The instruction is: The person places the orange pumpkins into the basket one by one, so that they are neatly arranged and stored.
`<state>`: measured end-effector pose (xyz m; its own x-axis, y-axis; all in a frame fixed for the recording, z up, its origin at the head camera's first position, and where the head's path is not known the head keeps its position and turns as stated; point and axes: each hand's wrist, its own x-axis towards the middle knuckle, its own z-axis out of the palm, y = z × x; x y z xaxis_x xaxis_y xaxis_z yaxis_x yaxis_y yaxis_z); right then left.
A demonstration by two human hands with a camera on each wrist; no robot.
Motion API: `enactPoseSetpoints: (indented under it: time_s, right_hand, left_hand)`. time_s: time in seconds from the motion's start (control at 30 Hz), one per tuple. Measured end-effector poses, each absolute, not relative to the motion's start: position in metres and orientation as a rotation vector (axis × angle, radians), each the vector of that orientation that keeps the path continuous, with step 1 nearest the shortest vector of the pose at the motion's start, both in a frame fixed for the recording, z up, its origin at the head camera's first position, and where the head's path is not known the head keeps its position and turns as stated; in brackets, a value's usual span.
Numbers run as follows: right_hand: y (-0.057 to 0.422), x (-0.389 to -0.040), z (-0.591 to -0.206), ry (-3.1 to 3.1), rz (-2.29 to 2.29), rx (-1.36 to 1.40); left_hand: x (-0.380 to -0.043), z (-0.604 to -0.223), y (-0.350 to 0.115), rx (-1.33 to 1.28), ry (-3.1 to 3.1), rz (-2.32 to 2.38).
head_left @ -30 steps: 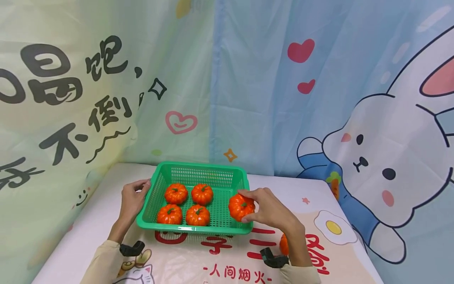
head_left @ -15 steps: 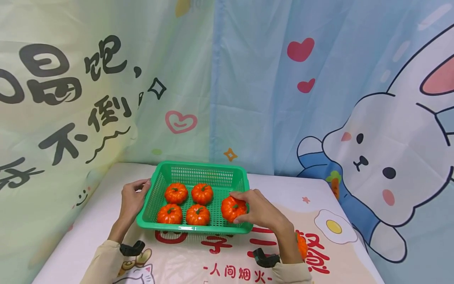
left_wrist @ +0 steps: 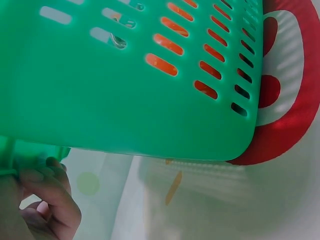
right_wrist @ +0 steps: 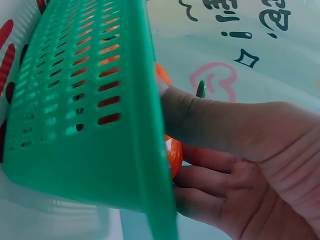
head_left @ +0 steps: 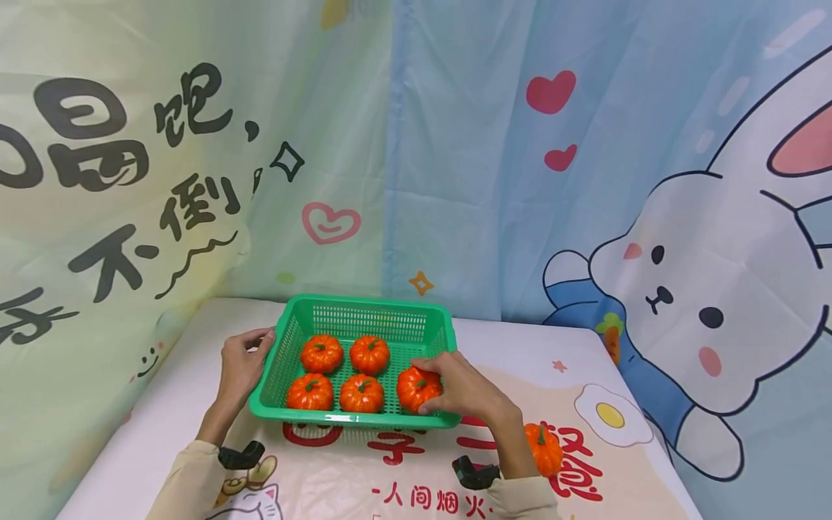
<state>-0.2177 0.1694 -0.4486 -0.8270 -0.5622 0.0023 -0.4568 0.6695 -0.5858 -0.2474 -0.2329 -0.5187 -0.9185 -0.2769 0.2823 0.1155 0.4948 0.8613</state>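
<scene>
My right hand point(head_left: 464, 386) grips a small orange pumpkin point(head_left: 414, 390) between thumb and fingers, inside the near right part of a green plastic basket point(head_left: 364, 417). In the right wrist view, the basket wall hides most of this pumpkin point(right_wrist: 173, 155). My left hand point(head_left: 243, 361) holds the basket's left rim; in the left wrist view its fingers point(left_wrist: 57, 197) curl at the rim. Several more pumpkins sit in the basket, among them one at the back left point(head_left: 321, 354) and one at the front middle point(head_left: 361, 393).
Another pumpkin point(head_left: 544, 449) lies on the printed tablecloth point(head_left: 416, 498), right of the basket and beside my right forearm. A curtain point(head_left: 448, 180) with printed figures hangs behind the table's back edge.
My right hand has moved left and slightly down with its pumpkin, closer to the others in the basket. The pumpkin outside is now uncovered by my forearm. My left hand stays put.
</scene>
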Motion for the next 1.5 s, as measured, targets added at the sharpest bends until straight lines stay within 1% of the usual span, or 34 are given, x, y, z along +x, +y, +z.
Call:
enactPoseSetpoints:
  time_s: [0.57, 0.9, 1.5]
  right_hand:
    - [0.156, -0.22, -0.464, 2.735, -0.767, -0.861]
    - [0.148, -0.227, -0.472, 2.743, -0.679, -0.971]
    - [0.142, -0.228, -0.479, 2.758, -0.646, -0.914]
  left_hand:
    - [-0.249, -0.52, -0.234, 0.124, -2.362, -1.403]
    - [-0.249, -0.522, -0.234, 0.125, -2.359, -1.407]
    - [-0.249, -0.519, -0.233, 0.138, -2.362, -1.399]
